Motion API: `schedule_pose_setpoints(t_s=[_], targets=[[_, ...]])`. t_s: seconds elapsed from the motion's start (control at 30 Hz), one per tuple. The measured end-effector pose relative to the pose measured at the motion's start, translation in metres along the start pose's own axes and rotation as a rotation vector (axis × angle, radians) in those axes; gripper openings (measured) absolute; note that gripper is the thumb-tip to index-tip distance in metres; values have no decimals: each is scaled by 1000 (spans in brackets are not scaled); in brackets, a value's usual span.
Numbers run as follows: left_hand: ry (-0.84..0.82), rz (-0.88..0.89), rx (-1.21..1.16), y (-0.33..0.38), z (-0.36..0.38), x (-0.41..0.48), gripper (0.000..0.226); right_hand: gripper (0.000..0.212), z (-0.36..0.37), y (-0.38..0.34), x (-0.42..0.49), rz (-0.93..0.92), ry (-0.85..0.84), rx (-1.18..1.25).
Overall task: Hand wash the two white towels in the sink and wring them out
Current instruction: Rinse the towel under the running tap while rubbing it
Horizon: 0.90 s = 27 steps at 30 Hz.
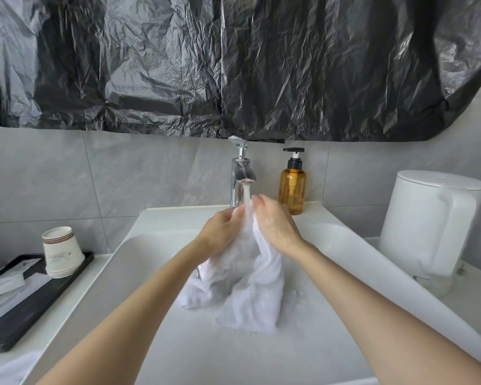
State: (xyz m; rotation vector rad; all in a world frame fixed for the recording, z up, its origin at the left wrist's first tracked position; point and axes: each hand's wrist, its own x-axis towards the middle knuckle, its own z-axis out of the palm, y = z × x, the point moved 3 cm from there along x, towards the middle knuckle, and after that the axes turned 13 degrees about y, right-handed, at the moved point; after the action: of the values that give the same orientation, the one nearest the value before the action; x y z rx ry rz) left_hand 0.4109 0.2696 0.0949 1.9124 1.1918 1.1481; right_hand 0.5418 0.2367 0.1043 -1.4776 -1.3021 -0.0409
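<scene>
Nearest me and far left of the faucet [240,173], the second white towel [9,368] lies bunched at the edge of the counter [75,301]. In front of the faucet, the sink [156,343] holds the lower folds of the first white towel [250,279], which sag onto the wet basin floor. My left grip [220,229] and right grip [275,223] are both clenched on its top end, lifted directly beneath the faucet, so the water stream [247,198] falls onto the cloth between them. Droplets cling to my right wrist. Left of the faucet, stacked paper cups [61,251] stand on a black tray [25,315]. Just right of it stands an amber pump bottle [292,187], and farther right a white kettle [428,218]. Above the faucet hangs crinkled black plastic sheeting [233,65].
</scene>
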Motion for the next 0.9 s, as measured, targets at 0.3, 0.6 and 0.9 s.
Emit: schedule_pose_setpoints(t_s=[0.3, 0.6, 0.9], targets=[[44, 129, 64, -2, -23, 12, 20, 27, -24, 15, 10, 453, 221, 336], [199, 3, -285, 5, -22, 7, 39, 40, 15, -1, -13, 172, -143, 303], [167, 71, -289, 9, 4, -6, 26, 30, 12, -10, -10, 328, 192, 265]])
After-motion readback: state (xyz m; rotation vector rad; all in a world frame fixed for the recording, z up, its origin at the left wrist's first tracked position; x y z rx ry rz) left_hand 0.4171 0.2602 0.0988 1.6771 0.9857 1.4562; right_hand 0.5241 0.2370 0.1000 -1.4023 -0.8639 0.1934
